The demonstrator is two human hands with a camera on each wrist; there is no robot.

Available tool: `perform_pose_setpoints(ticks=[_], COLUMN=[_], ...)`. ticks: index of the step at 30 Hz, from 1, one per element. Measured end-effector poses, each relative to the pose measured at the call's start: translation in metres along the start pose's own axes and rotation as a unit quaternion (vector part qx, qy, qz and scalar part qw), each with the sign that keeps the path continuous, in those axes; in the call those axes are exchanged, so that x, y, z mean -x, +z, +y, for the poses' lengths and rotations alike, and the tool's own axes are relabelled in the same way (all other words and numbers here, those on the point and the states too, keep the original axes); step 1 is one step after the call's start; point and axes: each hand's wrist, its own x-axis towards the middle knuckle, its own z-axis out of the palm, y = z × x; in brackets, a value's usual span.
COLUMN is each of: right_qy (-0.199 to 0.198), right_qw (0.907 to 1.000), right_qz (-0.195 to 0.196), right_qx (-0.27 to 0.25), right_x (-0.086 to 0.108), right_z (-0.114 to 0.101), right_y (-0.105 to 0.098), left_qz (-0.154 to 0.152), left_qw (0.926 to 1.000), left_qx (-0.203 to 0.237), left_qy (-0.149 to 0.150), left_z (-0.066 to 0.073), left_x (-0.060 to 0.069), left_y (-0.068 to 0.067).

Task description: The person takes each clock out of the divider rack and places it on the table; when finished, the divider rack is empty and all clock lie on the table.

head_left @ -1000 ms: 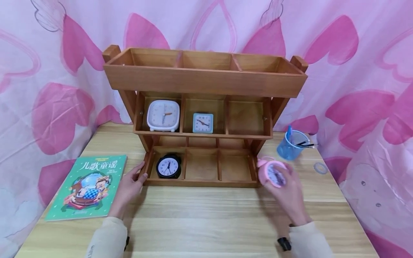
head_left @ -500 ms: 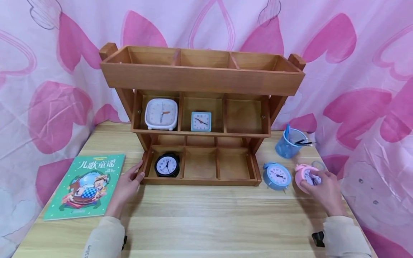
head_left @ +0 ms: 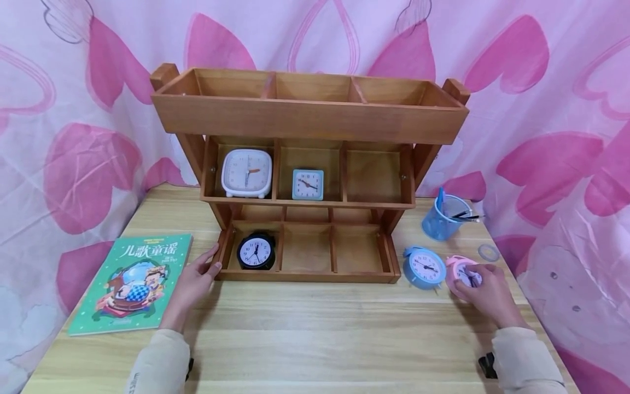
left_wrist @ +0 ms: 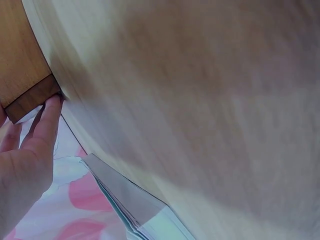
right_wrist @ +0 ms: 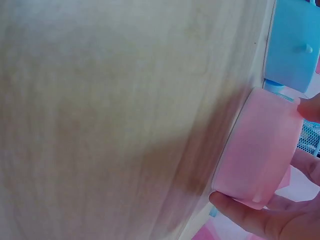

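Observation:
At the table's right, my right hand (head_left: 487,290) holds a pink alarm clock (head_left: 455,279) between thumb and fingers; the right wrist view shows the hand (right_wrist: 285,212) around the pink clock (right_wrist: 257,147). Just left of it stands a blue alarm clock (head_left: 424,268), also seen in the right wrist view (right_wrist: 291,47). My left hand (head_left: 192,284) rests its fingers against the lower left end of the wooden shelf (head_left: 310,117). In the left wrist view this hand (left_wrist: 32,155) touches the wooden corner (left_wrist: 32,100).
A black clock (head_left: 256,251) sits in the bottom left compartment. The middle tier holds a white clock (head_left: 246,173) and a small light-blue one (head_left: 307,184). A green book (head_left: 130,284) lies left, a pen cup (head_left: 441,221) and a ring (head_left: 488,252) right.
The right hand first moved right with the pink clock, uncovering the blue one, then shifted slightly left, bringing the pink clock close beside it. The left hand stays at the shelf.

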Motion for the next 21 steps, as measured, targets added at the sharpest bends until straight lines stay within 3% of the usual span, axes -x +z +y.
perform_pose_setpoints(ticks=[5,8,11,13,16,21], right_qy=[0.003,-0.044,-0.131,-0.19,-0.238,-0.271], right_qw=[0.9997,0.9947,0.9749,0.9581,0.9496,0.9528], right_qz=[0.021,0.092,0.173,0.202,0.179,0.089], right_qx=[0.008,-0.012,-0.051,-0.073,-0.097,-0.104], right_x=[0.005,0.008,0.011,0.011,0.011,0.007], right_z=[-0.006,-0.025,-0.058,-0.088,-0.136,-0.213], right_y=[0.001,0.002,0.008,0.017,0.041,0.09], left_qz=[0.003,0.01,0.017,0.019,0.022,0.032], left_qw=[1.0,0.9999,0.9998,0.9998,0.9997,0.9993], left_qx=[0.005,-0.001,-0.005,-0.005,-0.002,0.002], left_qy=[-0.003,0.004,0.008,0.009,0.01,0.019], left_z=[-0.001,0.0,0.002,0.003,0.002,0.0], left_x=[0.0,-0.001,0.0,0.0,0.001,0.001], left_y=[0.001,0.0,0.001,0.001,0.001,0.002])
